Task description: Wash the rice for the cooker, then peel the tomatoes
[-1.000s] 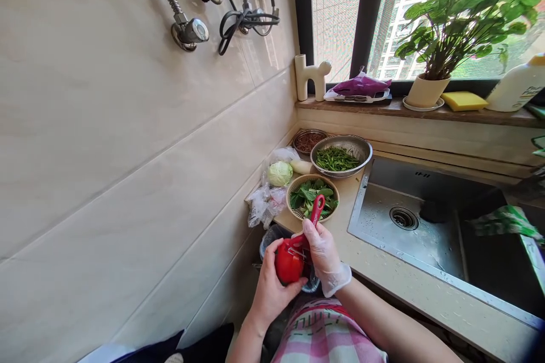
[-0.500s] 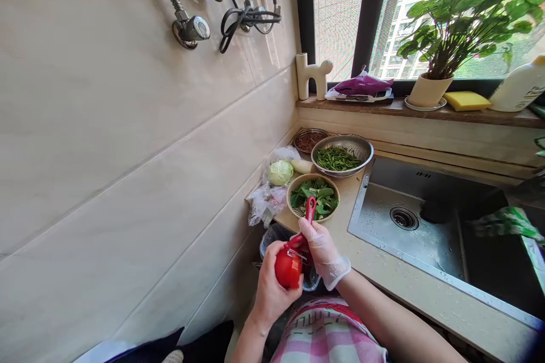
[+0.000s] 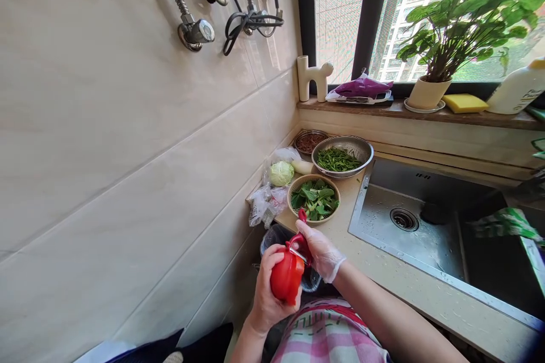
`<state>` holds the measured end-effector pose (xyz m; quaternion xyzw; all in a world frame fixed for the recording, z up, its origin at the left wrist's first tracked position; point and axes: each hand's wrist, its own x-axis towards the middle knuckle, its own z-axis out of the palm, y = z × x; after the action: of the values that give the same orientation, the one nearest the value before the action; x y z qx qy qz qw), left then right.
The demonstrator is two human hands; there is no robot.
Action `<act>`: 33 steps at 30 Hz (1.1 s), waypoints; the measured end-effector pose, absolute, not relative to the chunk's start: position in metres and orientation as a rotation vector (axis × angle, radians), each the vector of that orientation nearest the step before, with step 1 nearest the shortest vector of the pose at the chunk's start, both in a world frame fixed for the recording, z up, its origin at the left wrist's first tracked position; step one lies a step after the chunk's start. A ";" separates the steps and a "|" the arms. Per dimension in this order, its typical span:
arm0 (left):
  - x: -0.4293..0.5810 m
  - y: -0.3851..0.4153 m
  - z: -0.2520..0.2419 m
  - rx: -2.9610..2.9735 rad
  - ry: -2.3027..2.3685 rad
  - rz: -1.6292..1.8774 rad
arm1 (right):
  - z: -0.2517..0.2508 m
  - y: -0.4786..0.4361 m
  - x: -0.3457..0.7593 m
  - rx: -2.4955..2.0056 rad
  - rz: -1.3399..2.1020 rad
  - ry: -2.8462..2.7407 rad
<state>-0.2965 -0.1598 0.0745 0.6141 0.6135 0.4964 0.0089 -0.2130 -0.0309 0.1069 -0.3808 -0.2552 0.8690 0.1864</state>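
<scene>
My bare left hand (image 3: 266,295) wraps round a red tomato (image 3: 283,281) from the left and below. A lighter red patch shows on the tomato's right side. A thin clear glove covers my right hand (image 3: 320,249), which is closed on a red peeler (image 3: 303,245). The peeler's metal blade lies against the upper right of the tomato, and its handle end points up and away. Under both hands is a bin lined with a clear plastic bag (image 3: 313,281), partly hidden by them.
Beyond my hands stand a basket (image 3: 290,204) of cut leafy greens and a metal colander (image 3: 369,154) of green stalks. A cabbage (image 3: 281,173) and plastic bags (image 3: 260,204) lie by the wall. The sink (image 3: 383,193) is on the right.
The peeler has tilted, its handle end dropping lower and to the left. My left hand has turned the tomato slightly, and more of its lighter patch shows.
</scene>
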 end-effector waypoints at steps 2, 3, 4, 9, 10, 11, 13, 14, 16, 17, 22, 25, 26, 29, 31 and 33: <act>-0.299 -0.159 0.076 1.927 1.835 1.586 | 0.109 -0.030 -0.211 -1.083 2.458 -0.689; -0.300 -0.158 0.076 1.909 1.827 1.589 | 0.111 -0.030 -0.210 -1.083 2.440 -0.673; -0.301 -0.158 0.076 1.872 1.852 1.568 | 0.113 -0.029 -0.209 -1.067 2.404 -0.663; -0.301 -0.154 0.077 1.489 2.042 1.259 | 0.123 -0.026 -0.206 -1.000 2.179 -0.676; -0.300 -0.153 0.077 1.406 2.034 1.248 | 0.123 -0.027 -0.207 -0.993 2.135 -0.707; -0.298 -0.152 0.077 1.333 2.013 1.265 | 0.122 -0.029 -0.207 -0.985 2.092 -0.744; -0.293 -0.151 0.077 1.246 1.931 1.342 | 0.120 -0.033 -0.207 -0.949 2.028 -0.817; -0.291 -0.151 0.077 1.228 1.879 1.385 | 0.118 -0.035 -0.207 -0.924 2.014 -0.851; -0.288 -0.150 0.078 1.219 1.809 1.451 | 0.115 -0.038 -0.207 -0.865 2.013 -0.919; -0.287 -0.149 0.077 1.221 1.805 1.475 | 0.115 -0.040 -0.207 -0.840 2.018 -0.950; -0.284 -0.148 0.072 1.305 1.936 1.582 | 0.120 -0.042 -0.208 -0.842 2.076 -0.918; -0.285 -0.151 0.067 1.393 2.008 1.592 | 0.125 -0.041 -0.209 -0.897 2.140 -0.811; -0.285 -0.152 0.065 1.421 2.030 1.594 | 0.125 -0.040 -0.209 -0.916 2.158 -0.784; -0.287 -0.156 0.062 1.465 2.061 1.601 | 0.125 -0.038 -0.209 -0.956 2.187 -0.755; -0.287 -0.159 0.061 1.456 2.055 1.606 | 0.124 -0.036 -0.210 -0.979 2.205 -0.751; -0.286 -0.160 0.060 1.463 2.040 1.636 | 0.123 -0.035 -0.211 -1.004 2.245 -0.712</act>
<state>-0.2864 -0.1599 0.0597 0.4869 0.6791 0.5445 0.0727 -0.2114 -0.0348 0.1234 -0.3756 -0.2665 0.8401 0.2865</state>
